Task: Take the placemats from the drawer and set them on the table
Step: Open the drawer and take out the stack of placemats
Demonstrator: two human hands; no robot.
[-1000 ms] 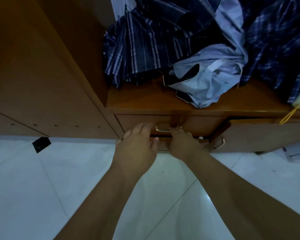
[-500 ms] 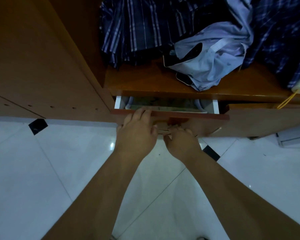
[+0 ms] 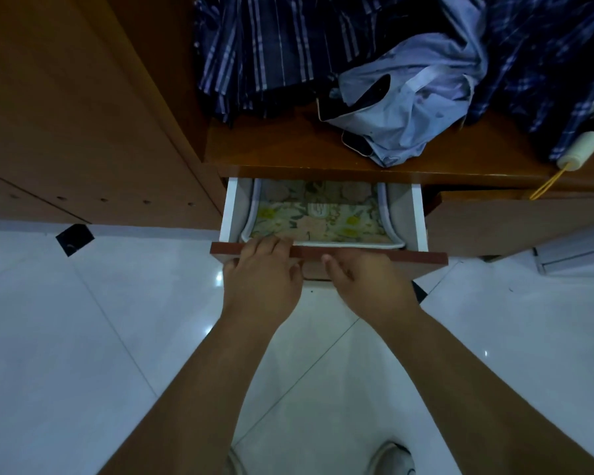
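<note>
Pulled further out now, the drawer (image 3: 419, 258) bares floral placemats (image 3: 323, 217) lying flat inside, probably light and floppy, best pinched at the near piped edge; the left hand (image 3: 261, 272) hooks its front, while I cannot tell the grip of the right hand (image 3: 366, 281).

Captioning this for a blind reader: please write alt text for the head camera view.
The left hand and right hand grip the front of a partly open wooden drawer holding a floral placemat with a pale border. Plaid and pale blue clothes lie heaped on the shelf above, over a white tiled floor.
</note>
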